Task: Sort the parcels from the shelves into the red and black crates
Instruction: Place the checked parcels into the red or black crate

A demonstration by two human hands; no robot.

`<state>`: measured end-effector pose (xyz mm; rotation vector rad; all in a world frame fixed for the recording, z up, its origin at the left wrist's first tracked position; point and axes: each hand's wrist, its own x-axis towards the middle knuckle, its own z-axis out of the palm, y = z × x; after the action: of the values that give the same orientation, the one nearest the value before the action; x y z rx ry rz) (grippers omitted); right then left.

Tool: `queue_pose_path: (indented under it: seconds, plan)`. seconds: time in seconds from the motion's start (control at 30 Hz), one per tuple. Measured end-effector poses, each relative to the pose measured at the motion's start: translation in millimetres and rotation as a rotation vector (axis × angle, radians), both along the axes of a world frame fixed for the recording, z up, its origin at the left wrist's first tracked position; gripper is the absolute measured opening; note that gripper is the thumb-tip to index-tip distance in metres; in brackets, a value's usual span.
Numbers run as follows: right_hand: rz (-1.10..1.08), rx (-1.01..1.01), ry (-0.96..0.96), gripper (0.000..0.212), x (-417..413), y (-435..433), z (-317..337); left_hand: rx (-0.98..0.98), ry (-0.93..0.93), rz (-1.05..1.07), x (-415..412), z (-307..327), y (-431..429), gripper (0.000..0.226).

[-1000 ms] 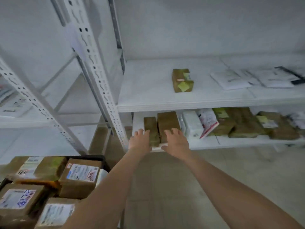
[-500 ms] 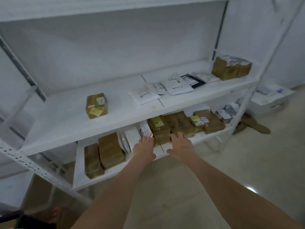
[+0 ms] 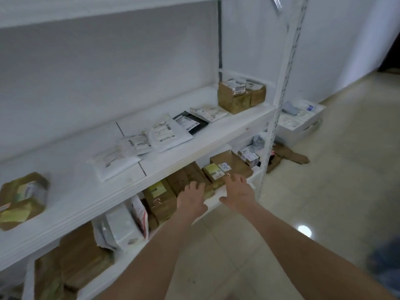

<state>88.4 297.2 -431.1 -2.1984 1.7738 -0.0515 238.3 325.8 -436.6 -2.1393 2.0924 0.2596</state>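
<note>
Both my arms reach out to the lower shelf point(image 3: 218, 201) of a white rack. My left hand point(image 3: 191, 199) hovers with spread fingers at the near end of a long brown parcel point(image 3: 186, 181). My right hand point(image 3: 238, 191) is spread just in front of a brown parcel with a yellow-green label point(image 3: 213, 172). Neither hand holds anything. More brown boxes point(image 3: 161, 199) and white parcels point(image 3: 122, 229) line the lower shelf to the left. The crates are out of view.
The upper shelf point(image 3: 151, 167) carries flat white mailers point(image 3: 164, 134), a black mailer point(image 3: 190, 123), a brown box point(image 3: 21, 200) at the left and stacked brown boxes point(image 3: 240, 95) at the right. A white upright post point(image 3: 275, 118) ends the rack. Beyond it stand a white bin point(image 3: 299, 122) and cardboard on the floor point(image 3: 287, 158).
My view and both hands have swept rightward along the lower shelf, from the two brown boxes at its left end to the parcels near its right end. The crates of parcels have left view.
</note>
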Motion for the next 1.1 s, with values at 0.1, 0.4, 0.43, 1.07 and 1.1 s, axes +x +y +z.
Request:
queue_pose_path:
  seconds: [0.1, 0.4, 0.43, 1.07, 1.1]
  plan:
    - [-0.051, 0.031, 0.012, 0.066, -23, -50, -5, 0.004, 0.030, -0.045, -20, -11, -54, 0.068]
    - [-0.155, 0.147, -0.022, 0.067, -84, -138, -56, 0.119, 0.060, -0.142, -87, -54, -158, 0.065]
    - [-0.154, 0.152, -0.029, 0.067, -90, -147, -62, 0.118, 0.064, -0.145, -94, -60, -168, 0.066]
    - [0.030, 0.428, -0.079, 0.069, -190, -350, -229, 0.313, 0.316, 0.448, -222, -229, -326, 0.072]
    - [0.028, 0.463, -0.098, 0.070, -186, -353, -243, 0.329, 0.352, 0.521, -220, -242, -330, 0.072]
